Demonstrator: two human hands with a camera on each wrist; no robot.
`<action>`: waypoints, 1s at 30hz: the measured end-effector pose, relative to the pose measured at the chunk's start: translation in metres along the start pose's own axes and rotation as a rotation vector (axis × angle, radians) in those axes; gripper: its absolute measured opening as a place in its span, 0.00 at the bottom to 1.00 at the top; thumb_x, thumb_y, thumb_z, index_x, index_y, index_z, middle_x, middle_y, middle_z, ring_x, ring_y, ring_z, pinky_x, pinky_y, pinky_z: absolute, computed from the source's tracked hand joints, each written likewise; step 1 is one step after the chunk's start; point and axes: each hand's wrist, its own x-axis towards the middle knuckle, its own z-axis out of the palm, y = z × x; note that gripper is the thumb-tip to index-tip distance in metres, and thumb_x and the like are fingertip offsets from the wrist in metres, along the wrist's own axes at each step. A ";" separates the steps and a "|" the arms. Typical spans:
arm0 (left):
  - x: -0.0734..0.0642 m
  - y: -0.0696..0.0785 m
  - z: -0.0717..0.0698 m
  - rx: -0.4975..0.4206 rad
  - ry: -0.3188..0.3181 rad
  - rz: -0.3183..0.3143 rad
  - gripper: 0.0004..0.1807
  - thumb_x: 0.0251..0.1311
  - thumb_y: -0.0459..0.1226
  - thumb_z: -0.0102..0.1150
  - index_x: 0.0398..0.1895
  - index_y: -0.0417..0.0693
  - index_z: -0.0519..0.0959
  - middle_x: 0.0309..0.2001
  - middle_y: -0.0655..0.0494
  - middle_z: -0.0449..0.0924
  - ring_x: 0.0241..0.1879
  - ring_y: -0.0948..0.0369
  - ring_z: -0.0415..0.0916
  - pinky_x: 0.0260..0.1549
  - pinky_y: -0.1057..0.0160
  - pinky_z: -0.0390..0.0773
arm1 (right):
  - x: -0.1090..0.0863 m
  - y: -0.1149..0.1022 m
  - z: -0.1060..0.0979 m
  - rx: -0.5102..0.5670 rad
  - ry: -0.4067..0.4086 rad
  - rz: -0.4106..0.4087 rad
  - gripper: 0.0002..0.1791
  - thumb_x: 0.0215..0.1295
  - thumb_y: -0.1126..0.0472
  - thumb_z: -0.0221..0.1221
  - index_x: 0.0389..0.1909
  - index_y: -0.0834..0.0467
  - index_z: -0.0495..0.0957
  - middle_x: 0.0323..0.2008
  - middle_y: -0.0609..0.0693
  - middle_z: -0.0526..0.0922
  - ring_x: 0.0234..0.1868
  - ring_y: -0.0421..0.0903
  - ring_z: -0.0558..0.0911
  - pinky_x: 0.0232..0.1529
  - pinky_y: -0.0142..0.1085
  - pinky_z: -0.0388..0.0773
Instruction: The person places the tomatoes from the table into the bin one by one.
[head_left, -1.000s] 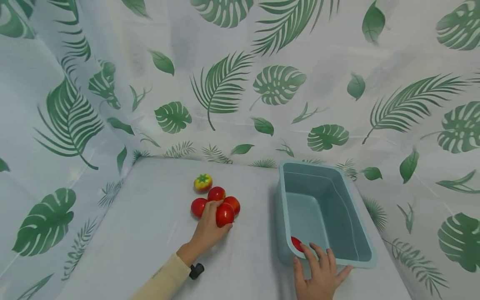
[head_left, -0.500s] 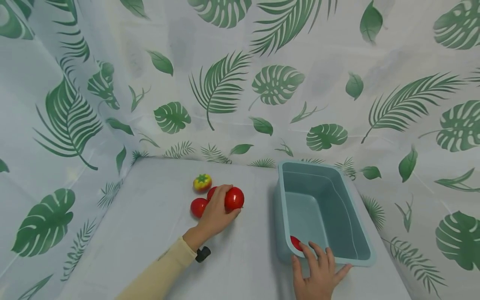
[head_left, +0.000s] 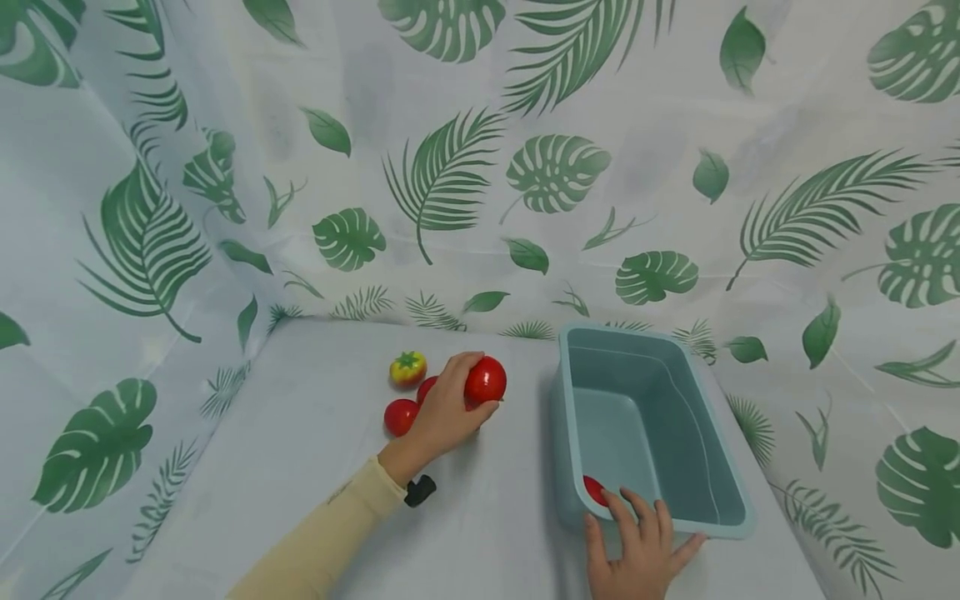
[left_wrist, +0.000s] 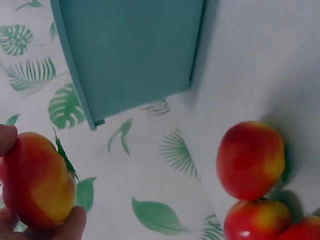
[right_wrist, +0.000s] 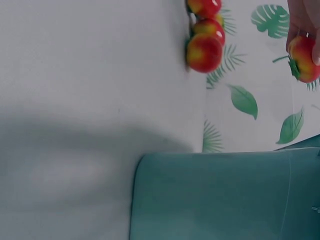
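My left hand (head_left: 446, 412) grips a red toy tomato (head_left: 486, 380), raised above the table. The left wrist view shows this tomato (left_wrist: 40, 185) to be red and yellow with a green leaf, held between fingers and thumb. Just left of that hand lie several more tomatoes (head_left: 401, 417), partly hidden by it; the rear one (head_left: 407, 367) turns its yellow top and green calyx upward. At the near end of a blue-grey bin (head_left: 568, 417), my right hand (head_left: 636, 550) holds the rim, fingers over the edge. Inside that corner a red piece (head_left: 594, 490) shows, mostly covered by rim and fingers.
The bin stands at the right of the white table (head_left: 300, 467), its high walls facing the left hand. Leaf-printed white cloth (head_left: 480, 183) closes off the back and sides. A small black wrist device (head_left: 420, 490) sits at the left wrist.
My left hand has lifted the tomato off the cluster and carried it up and to the right, towards the bin. My right hand stays at the bin's rim.
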 end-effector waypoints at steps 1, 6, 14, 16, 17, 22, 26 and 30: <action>0.002 0.001 0.002 -0.003 -0.006 0.009 0.43 0.51 0.43 0.73 0.69 0.52 0.60 0.65 0.58 0.64 0.62 0.58 0.65 0.48 0.52 0.81 | 0.000 0.000 0.000 0.001 0.005 -0.006 0.22 0.64 0.43 0.59 0.41 0.59 0.83 0.45 0.62 0.81 0.56 0.69 0.70 0.65 0.70 0.24; 0.007 0.013 0.013 -0.012 -0.044 0.058 0.43 0.51 0.43 0.72 0.69 0.52 0.60 0.66 0.57 0.64 0.62 0.58 0.65 0.49 0.57 0.80 | 0.001 -0.001 0.002 0.013 0.040 -0.040 0.25 0.66 0.41 0.56 0.40 0.61 0.83 0.43 0.63 0.81 0.54 0.70 0.70 0.63 0.72 0.26; 0.012 0.037 0.036 -0.055 -0.081 0.127 0.41 0.53 0.42 0.70 0.69 0.50 0.61 0.66 0.56 0.65 0.61 0.59 0.67 0.51 0.60 0.78 | 0.002 -0.001 0.006 0.018 0.088 -0.065 0.28 0.66 0.38 0.54 0.37 0.61 0.82 0.42 0.63 0.81 0.52 0.70 0.71 0.63 0.72 0.27; 0.012 0.043 0.043 -0.063 -0.093 0.143 0.40 0.54 0.42 0.69 0.69 0.49 0.60 0.66 0.56 0.65 0.61 0.59 0.67 0.52 0.61 0.78 | 0.002 -0.001 0.006 0.014 0.092 -0.067 0.29 0.67 0.37 0.54 0.37 0.62 0.82 0.41 0.63 0.81 0.51 0.70 0.71 0.63 0.73 0.27; 0.012 0.046 0.046 -0.067 -0.101 0.153 0.40 0.55 0.42 0.69 0.69 0.50 0.60 0.66 0.57 0.65 0.61 0.59 0.67 0.52 0.62 0.78 | 0.002 -0.001 0.006 0.009 0.092 -0.067 0.29 0.67 0.37 0.53 0.37 0.62 0.82 0.41 0.63 0.81 0.51 0.70 0.71 0.63 0.73 0.27; 0.011 0.067 0.059 -0.078 -0.148 0.264 0.39 0.57 0.42 0.67 0.69 0.47 0.60 0.67 0.54 0.63 0.61 0.59 0.67 0.53 0.65 0.76 | 0.002 0.000 0.005 0.010 0.091 -0.054 0.30 0.67 0.36 0.53 0.36 0.62 0.82 0.42 0.63 0.82 0.52 0.70 0.71 0.62 0.73 0.26; 0.010 0.083 0.070 -0.041 -0.183 0.340 0.38 0.58 0.43 0.66 0.70 0.47 0.60 0.68 0.54 0.63 0.61 0.61 0.68 0.53 0.70 0.74 | 0.003 -0.001 0.004 0.015 0.089 -0.056 0.29 0.67 0.37 0.52 0.36 0.62 0.81 0.43 0.63 0.81 0.52 0.71 0.70 0.61 0.74 0.26; 0.008 0.094 0.082 -0.026 -0.202 0.368 0.37 0.58 0.44 0.66 0.69 0.48 0.62 0.67 0.56 0.64 0.60 0.63 0.69 0.51 0.74 0.73 | 0.003 -0.002 0.005 0.025 0.087 -0.070 0.27 0.67 0.39 0.53 0.35 0.62 0.81 0.43 0.64 0.81 0.52 0.71 0.70 0.61 0.74 0.25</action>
